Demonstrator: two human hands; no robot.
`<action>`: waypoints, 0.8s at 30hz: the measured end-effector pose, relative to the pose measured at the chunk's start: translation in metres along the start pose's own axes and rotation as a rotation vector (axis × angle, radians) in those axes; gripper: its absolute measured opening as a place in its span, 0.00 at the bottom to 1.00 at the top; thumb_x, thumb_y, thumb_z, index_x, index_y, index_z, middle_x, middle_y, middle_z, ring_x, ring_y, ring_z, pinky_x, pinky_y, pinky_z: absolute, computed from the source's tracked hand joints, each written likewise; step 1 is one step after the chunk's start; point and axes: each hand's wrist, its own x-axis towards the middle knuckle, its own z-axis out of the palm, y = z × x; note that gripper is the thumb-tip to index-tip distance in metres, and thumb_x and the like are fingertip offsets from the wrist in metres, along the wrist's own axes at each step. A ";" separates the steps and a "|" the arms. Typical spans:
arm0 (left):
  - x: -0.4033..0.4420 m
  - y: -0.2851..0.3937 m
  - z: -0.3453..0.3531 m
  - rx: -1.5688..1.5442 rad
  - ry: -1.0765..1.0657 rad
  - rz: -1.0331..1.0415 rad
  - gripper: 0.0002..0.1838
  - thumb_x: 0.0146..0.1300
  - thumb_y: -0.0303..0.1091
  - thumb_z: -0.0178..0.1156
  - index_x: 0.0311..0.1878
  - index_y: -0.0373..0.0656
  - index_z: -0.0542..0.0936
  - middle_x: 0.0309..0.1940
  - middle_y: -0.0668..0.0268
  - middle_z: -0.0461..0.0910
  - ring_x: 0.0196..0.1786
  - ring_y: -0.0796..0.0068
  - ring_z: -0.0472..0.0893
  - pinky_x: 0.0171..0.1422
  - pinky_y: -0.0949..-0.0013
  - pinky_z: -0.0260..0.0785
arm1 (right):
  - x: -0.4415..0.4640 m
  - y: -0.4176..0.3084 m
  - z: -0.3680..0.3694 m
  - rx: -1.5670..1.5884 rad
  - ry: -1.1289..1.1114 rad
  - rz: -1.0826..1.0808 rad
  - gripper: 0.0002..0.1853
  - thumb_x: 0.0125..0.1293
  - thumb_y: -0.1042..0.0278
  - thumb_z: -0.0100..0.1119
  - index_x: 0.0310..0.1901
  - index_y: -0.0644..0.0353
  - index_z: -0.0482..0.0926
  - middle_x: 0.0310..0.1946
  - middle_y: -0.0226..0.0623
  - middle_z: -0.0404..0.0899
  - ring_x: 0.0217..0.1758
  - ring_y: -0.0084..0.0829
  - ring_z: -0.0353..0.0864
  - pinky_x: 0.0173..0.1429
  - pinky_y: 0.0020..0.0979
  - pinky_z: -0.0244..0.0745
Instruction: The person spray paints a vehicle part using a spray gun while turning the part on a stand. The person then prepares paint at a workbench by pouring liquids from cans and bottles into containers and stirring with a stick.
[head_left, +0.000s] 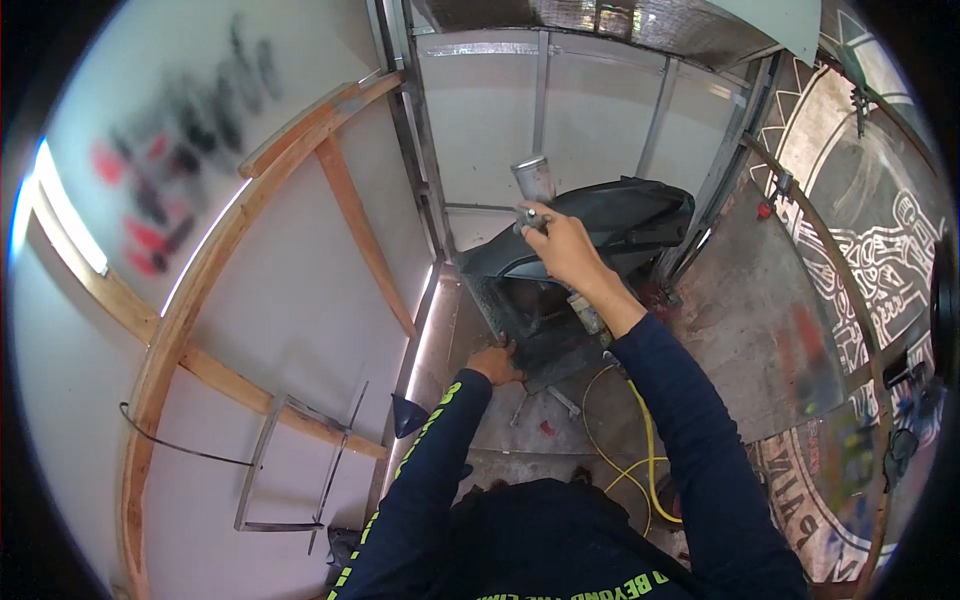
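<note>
My right hand is closed around a spray gun, with its metal cup standing up on top. Just beyond the gun lies a dark, curved body panel, like a motorcycle fairing, resting on a dark box-like stand. Lower down, my left hand grips the near left edge of that stand; some of its fingers are hidden. Under my right forearm a small cylindrical fitting shows, partly covered by the wrist.
A yellow hose loops over the floor to the right of my feet. Pale walls with metal posts surround the stand. Wooden beams and a thin metal frame are at the left. A painted board leans on the right.
</note>
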 end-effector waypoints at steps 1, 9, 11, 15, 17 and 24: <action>0.002 -0.002 -0.002 -0.024 -0.008 -0.010 0.55 0.51 0.70 0.63 0.78 0.51 0.59 0.81 0.55 0.47 0.78 0.38 0.54 0.79 0.42 0.50 | 0.004 0.003 -0.001 -0.044 0.091 -0.066 0.23 0.65 0.63 0.58 0.62 0.57 0.78 0.37 0.60 0.82 0.44 0.58 0.83 0.50 0.47 0.77; 0.006 -0.009 -0.003 -0.056 0.014 -0.040 0.53 0.51 0.67 0.65 0.78 0.52 0.61 0.81 0.58 0.48 0.78 0.39 0.55 0.78 0.39 0.51 | 0.011 0.002 0.043 -0.079 -0.044 -0.116 0.22 0.66 0.62 0.61 0.61 0.56 0.78 0.26 0.59 0.79 0.36 0.54 0.84 0.42 0.43 0.76; 0.000 -0.006 -0.014 -0.116 -0.072 -0.063 0.53 0.52 0.66 0.65 0.78 0.53 0.60 0.81 0.59 0.48 0.78 0.42 0.56 0.78 0.38 0.52 | 0.007 0.008 0.064 -0.082 -0.015 -0.249 0.23 0.65 0.62 0.61 0.62 0.56 0.78 0.24 0.57 0.78 0.31 0.54 0.82 0.38 0.42 0.75; 0.003 -0.012 -0.004 -0.092 -0.053 -0.077 0.53 0.52 0.66 0.65 0.78 0.53 0.60 0.81 0.59 0.49 0.78 0.45 0.57 0.77 0.39 0.53 | 0.001 -0.005 0.070 0.088 -0.205 -0.130 0.23 0.66 0.62 0.60 0.62 0.59 0.78 0.20 0.54 0.77 0.25 0.46 0.81 0.37 0.40 0.74; 0.004 -0.015 -0.005 -0.091 -0.016 -0.040 0.53 0.52 0.66 0.65 0.78 0.52 0.60 0.81 0.59 0.48 0.78 0.45 0.59 0.77 0.40 0.55 | 0.004 -0.008 0.065 0.080 -0.216 -0.091 0.24 0.64 0.63 0.60 0.62 0.56 0.78 0.26 0.57 0.79 0.33 0.52 0.82 0.44 0.43 0.75; 0.005 -0.012 -0.014 -0.033 -0.020 -0.035 0.52 0.54 0.65 0.64 0.78 0.49 0.60 0.80 0.54 0.49 0.74 0.45 0.65 0.76 0.48 0.60 | 0.025 0.022 0.042 0.051 -0.076 -0.140 0.22 0.66 0.64 0.60 0.61 0.60 0.78 0.16 0.43 0.75 0.19 0.30 0.76 0.30 0.36 0.72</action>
